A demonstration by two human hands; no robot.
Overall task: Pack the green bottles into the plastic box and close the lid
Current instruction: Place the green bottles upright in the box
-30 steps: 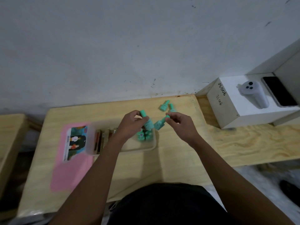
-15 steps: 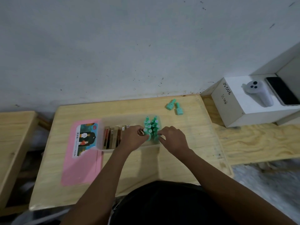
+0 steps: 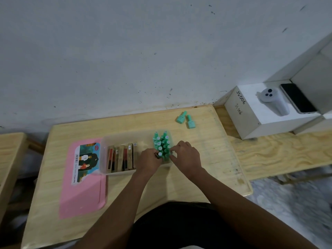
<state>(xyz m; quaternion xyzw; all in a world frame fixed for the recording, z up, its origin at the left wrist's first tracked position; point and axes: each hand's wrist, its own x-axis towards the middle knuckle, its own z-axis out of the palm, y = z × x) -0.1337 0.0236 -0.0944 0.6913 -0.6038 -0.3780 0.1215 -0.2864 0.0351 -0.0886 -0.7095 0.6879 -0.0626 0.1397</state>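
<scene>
A clear plastic box (image 3: 106, 155) sits mid-table with its pink lid (image 3: 82, 187) folded open to the left. Several green bottles (image 3: 162, 144) stand upright in two rows at the box's right end. My left hand (image 3: 150, 159) pinches the front bottle of the left row. My right hand (image 3: 186, 156) has its fingertips on the front bottle of the right row. Two more green bottles (image 3: 185, 119) lie on the table behind the box, near the wall.
Brown and red flat packs (image 3: 121, 157) fill the box's left part. The wooden table (image 3: 206, 159) meets a lower plywood bench (image 3: 278, 153) on the right. A white box (image 3: 251, 119) there carries a white controller (image 3: 274, 102) and a phone (image 3: 297, 97).
A second ago both hands held bottles above the box. They came down and set them among the upright rows. The view has shifted slightly right.
</scene>
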